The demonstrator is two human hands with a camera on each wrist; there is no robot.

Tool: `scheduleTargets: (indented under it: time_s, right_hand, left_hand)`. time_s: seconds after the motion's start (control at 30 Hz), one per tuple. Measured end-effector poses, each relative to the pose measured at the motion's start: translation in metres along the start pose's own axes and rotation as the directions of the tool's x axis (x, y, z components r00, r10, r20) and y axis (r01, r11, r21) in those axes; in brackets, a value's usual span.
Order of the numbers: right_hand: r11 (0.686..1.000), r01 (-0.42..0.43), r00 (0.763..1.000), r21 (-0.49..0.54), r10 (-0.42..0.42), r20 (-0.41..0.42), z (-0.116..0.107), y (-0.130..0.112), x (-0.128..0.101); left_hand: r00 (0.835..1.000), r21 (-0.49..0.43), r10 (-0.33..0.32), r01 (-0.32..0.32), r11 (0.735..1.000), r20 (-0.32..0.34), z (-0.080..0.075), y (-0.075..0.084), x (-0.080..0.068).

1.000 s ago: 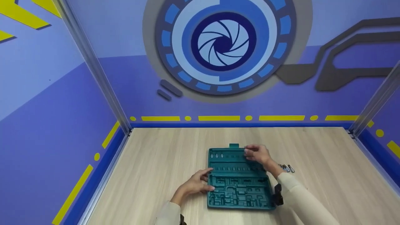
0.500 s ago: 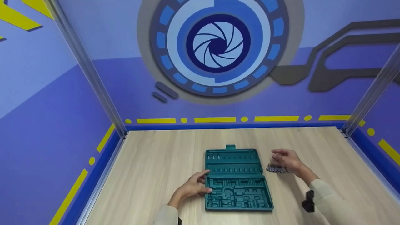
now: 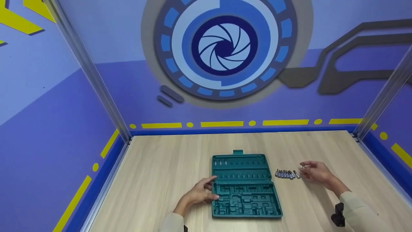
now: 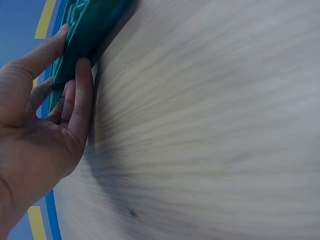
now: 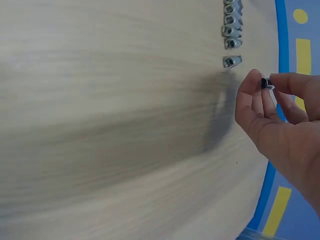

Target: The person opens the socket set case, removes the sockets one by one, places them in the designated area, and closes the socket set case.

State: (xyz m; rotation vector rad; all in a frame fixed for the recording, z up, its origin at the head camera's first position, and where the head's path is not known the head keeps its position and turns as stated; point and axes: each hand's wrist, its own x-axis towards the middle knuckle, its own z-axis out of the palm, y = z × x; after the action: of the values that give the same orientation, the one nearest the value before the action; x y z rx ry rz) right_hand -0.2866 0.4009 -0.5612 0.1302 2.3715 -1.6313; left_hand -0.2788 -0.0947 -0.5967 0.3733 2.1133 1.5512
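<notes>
A green plastic tool case point(image 3: 244, 180) lies unfolded on the table. My left hand point(image 3: 198, 193) holds its left side near the hinge, and the left wrist view shows the thumb on the rim and fingers against the side and underside of the case point(image 4: 85, 45). Three small silver bits point(image 3: 220, 163) stand in the upper left slots of the lid. To the right of the case lies a row of several metal bits point(image 3: 285, 174). Just past the row's right end, my right hand point(image 3: 317, 172) pinches one short metal bit point(image 5: 266, 83) between thumb and fingertips, raised off the table.
The wooden table point(image 3: 161, 167) is enclosed by printed blue-purple panels point(image 3: 128, 96) with metal corner posts point(image 3: 93, 77). The lower half of the case has many moulded recesses. A latch tab point(image 3: 238, 151) sticks out from the lid's far edge.
My right hand has left the lid and moved right, over the row of bits to its right end, where it now holds a bit. The left hand stays on the case.
</notes>
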Motion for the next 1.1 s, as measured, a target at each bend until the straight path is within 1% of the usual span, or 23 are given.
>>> scheduleTargets:
  time_s: [0.1,0.27,0.47,0.6,0.8,1.0,1.1]
  right_hand:
    - [0.999,-0.006,1.000,-0.044,0.005,-0.018,-0.002,0.007,-0.002]
    - [0.994,-0.033,0.998,-0.109,0.027,-0.048,-0.002,0.013,-0.005]
    - [0.984,-0.053,0.994,-0.172,0.035,-0.107,0.005,0.018,-0.004]
    - [0.975,-0.050,0.990,-0.215,0.020,-0.140,0.012,0.019,0.000]
    - [0.964,-0.039,0.982,-0.263,-0.012,-0.190,0.014,0.022,0.002]
    - [0.962,-0.064,0.981,-0.265,0.012,-0.192,0.013,0.023,0.003]
    - [0.958,-0.059,0.984,-0.279,0.008,-0.180,0.012,0.022,0.002]
  left_hand:
    - [1.000,0.012,0.001,-0.001,1.000,-0.002,0.001,0.001,0.001]
    - [1.000,0.022,0.023,-0.023,0.999,-0.001,0.001,0.001,0.003]
    - [1.000,0.005,0.002,-0.002,1.000,-0.001,0.001,0.001,0.000]
    - [1.000,0.010,-0.010,0.010,1.000,-0.011,0.000,0.000,-0.003]
    - [1.000,-0.008,0.012,-0.012,1.000,-0.001,0.001,0.001,-0.002]
    - [1.000,-0.003,-0.004,0.004,1.000,-0.004,0.001,0.001,-0.001]
    - [1.000,-0.027,-0.001,0.001,1.000,-0.002,0.001,0.001,0.000]
